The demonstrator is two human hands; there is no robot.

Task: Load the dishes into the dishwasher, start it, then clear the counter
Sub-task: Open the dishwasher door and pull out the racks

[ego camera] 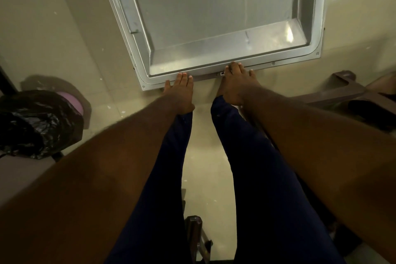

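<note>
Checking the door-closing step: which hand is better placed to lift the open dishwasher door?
Neither clearly: left hand and right hand both rest on the near edge of the open grey metal dishwasher door. Lifting with both looks best.

The dishwasher door (214, 17) lies folded down flat over the floor (64, 28), filling the far middle of the view. On its near edge rest the left hand (181, 92), toward the door's left corner, and the right hand (234, 83), just right of it near the middle of the edge. Directly below the arms, the person's two legs (246, 156) stand side by side on the floor, near of the door. A bagged bin (32, 122) sits well to the left. A chair (351, 92) stands to the right, beside the right arm.
</note>
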